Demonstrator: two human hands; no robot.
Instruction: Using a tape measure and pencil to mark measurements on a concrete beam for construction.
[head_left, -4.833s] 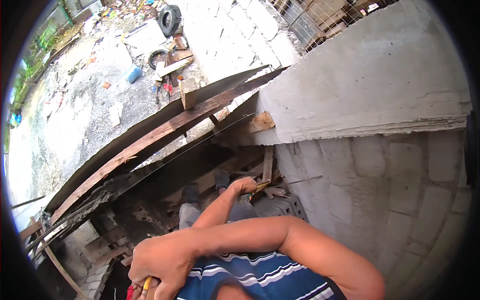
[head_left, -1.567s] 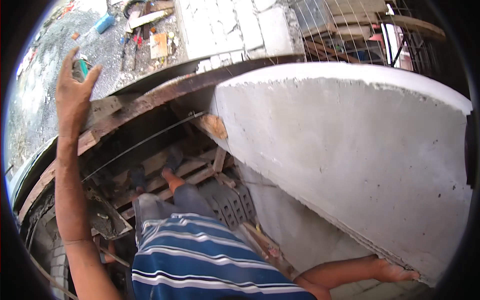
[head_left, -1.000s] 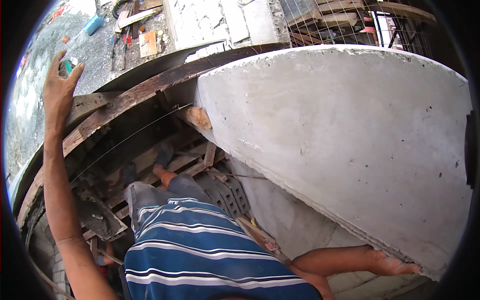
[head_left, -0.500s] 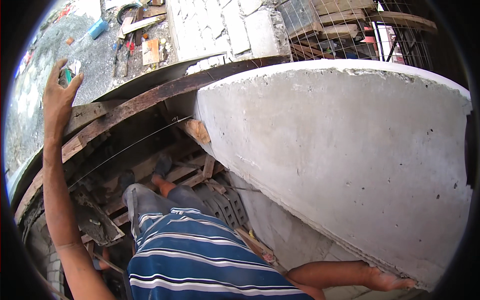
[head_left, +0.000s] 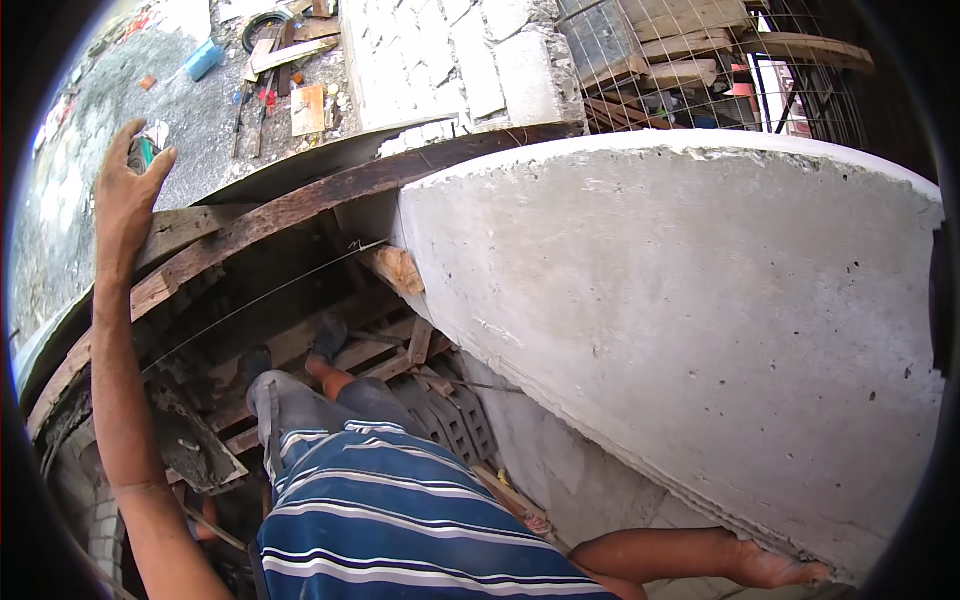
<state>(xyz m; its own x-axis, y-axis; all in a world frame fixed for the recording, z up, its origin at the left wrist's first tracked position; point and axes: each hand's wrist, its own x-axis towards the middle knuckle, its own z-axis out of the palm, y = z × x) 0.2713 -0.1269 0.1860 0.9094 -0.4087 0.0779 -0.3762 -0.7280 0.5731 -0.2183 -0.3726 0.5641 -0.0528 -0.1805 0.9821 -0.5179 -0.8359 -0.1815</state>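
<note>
My left hand [head_left: 128, 200] is raised at the upper left, beside a weathered wooden beam [head_left: 300, 205]. Its thumb and fingers are spread in a curve; a small green thing [head_left: 147, 152] shows in the gap, apparently on the ground behind. Nothing is plainly held. Toward the lower right, my right hand [head_left: 785, 568] rests against the rough bottom edge of a big grey concrete wall [head_left: 660, 300]. Its fingers look stretched along that edge, partly hidden there.
My feet stand on wooden planks [head_left: 290, 335] below. A thin wire [head_left: 265, 300] crosses above them. Hollow blocks [head_left: 465, 425] lie by the wall, and a mortar-stained board [head_left: 195, 440] is at the left. Beyond the beam are a blue container [head_left: 203, 60], scrap wood and wire mesh [head_left: 700, 60].
The whole view has shifted slightly, so things sit a little farther right and lower. Both hands keep their places and poses.
</note>
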